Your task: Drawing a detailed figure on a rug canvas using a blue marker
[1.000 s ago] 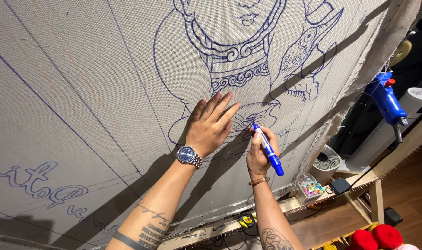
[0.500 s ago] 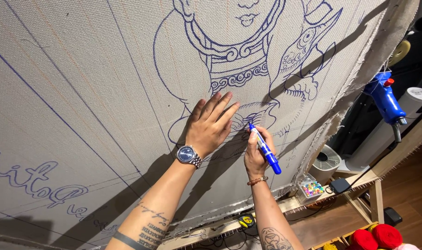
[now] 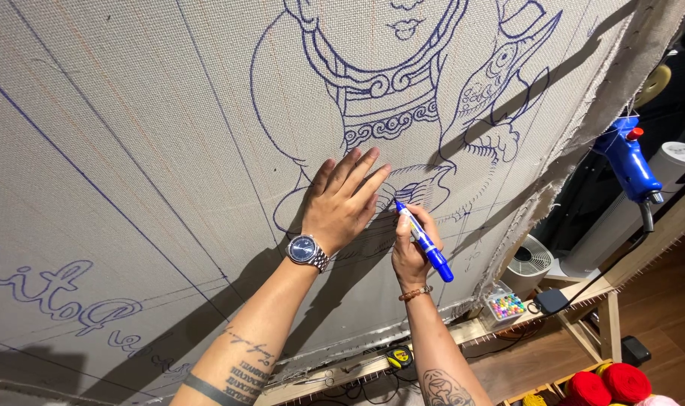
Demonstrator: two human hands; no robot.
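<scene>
A large beige cloth [image 3: 147,150] is stretched on a wooden frame and carries a blue line drawing of a figure [image 3: 387,83]. My left hand [image 3: 341,201] lies flat on the cloth with its fingers spread, just below the drawn figure, a wristwatch [image 3: 307,250] on the wrist. My right hand [image 3: 411,248] grips a blue marker [image 3: 423,240] whose tip touches the cloth right beside the left fingertips.
A blue tufting gun [image 3: 628,162] hangs at the frame's right edge. Below stand a white fan [image 3: 529,262], a box of coloured pins [image 3: 505,305], a tape measure [image 3: 397,357] on the frame's lower bar [image 3: 463,331], and red yarn balls [image 3: 606,385]. Blue lettering [image 3: 49,289] marks the cloth's lower left.
My right hand has shifted the marker slightly left and up along the drawn lines. My left hand stays flat in the same spot.
</scene>
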